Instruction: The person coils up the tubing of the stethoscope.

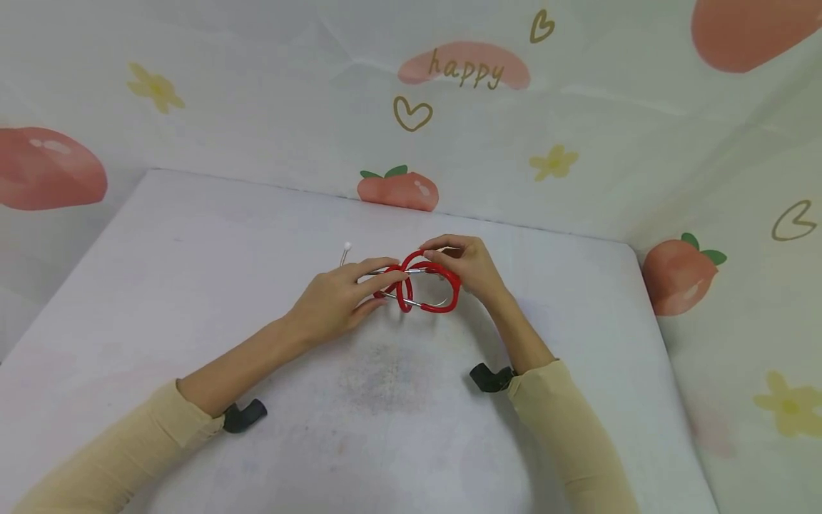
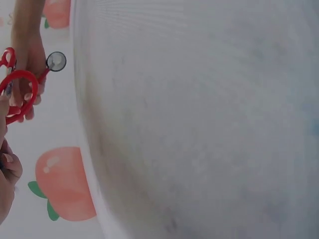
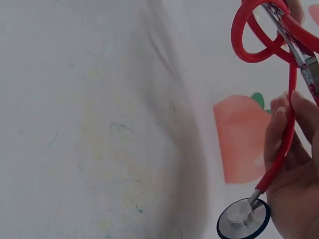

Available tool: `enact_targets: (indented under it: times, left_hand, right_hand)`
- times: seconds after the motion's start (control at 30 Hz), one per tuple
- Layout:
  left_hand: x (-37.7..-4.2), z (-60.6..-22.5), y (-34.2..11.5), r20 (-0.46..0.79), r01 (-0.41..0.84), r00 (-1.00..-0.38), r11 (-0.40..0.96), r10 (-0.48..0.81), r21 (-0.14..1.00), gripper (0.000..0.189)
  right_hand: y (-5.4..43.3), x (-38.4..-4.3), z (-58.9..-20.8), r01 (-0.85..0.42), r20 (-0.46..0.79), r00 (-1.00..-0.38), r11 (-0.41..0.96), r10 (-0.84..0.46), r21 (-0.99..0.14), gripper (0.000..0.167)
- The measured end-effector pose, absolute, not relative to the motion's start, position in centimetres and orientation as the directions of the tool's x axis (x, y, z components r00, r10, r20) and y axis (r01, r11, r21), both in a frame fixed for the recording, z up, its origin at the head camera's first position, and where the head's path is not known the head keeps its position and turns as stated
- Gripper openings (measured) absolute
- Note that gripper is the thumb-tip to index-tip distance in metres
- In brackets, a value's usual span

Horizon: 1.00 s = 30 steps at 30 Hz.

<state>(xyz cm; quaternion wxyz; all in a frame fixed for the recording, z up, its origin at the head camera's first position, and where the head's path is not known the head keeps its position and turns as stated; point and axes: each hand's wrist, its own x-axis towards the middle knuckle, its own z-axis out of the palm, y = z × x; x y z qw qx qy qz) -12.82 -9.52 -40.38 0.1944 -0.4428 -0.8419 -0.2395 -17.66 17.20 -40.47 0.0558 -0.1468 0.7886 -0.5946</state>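
Observation:
A red stethoscope (image 1: 452, 300) is held up above the table between both hands, its tubing looped around its metal ear tubes. My left hand (image 1: 334, 296) grips the looped tubing and ear tubes; one white eartip (image 1: 347, 246) sticks out beyond it. Near the chest-piece end, my right hand (image 1: 472, 268) pinches the tubing between thumb and fingers. In the right wrist view the round metal chest piece (image 3: 242, 219) hangs below the right hand's fingers. The left wrist view catches a red tubing loop (image 2: 31, 82) at its left edge, with the left hand partly cut off.
The white table (image 1: 289, 442) has a dark smudge in front of the hands. Behind and to the right rises a white cloth backdrop (image 1: 289, 107) printed with peaches, flowers and hearts. Black curved pieces (image 1: 245, 416) sit at both sleeve cuffs.

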Motion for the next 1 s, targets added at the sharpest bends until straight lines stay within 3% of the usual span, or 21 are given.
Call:
enact_targets:
  times: [0.27,0.73,1.0]
  left_hand:
    - [-13.2,-40.1,-9.9,0.571,0.818,-0.566,0.491,0.595,0.299,0.061]
    - [-14.3,-39.1,-10.9,0.618,0.755,-0.63,0.557,0.471,0.346,0.061]
    - [-14.8,-39.1,-11.7,0.635,0.709,-0.667,0.597,0.391,0.376,0.058]
  right_hand:
    - [17.3,-17.5,-41.0,-0.213,0.105,-0.925,0.271,-0.364,-0.939,0.024]
    - [17.4,-16.9,-41.3,-0.202,0.059,-0.944,0.427,-0.324,-0.881,0.028]
    - [17.2,-16.4,-41.6,-0.209,0.061,-0.936,0.406,-0.347,-0.89,0.03]
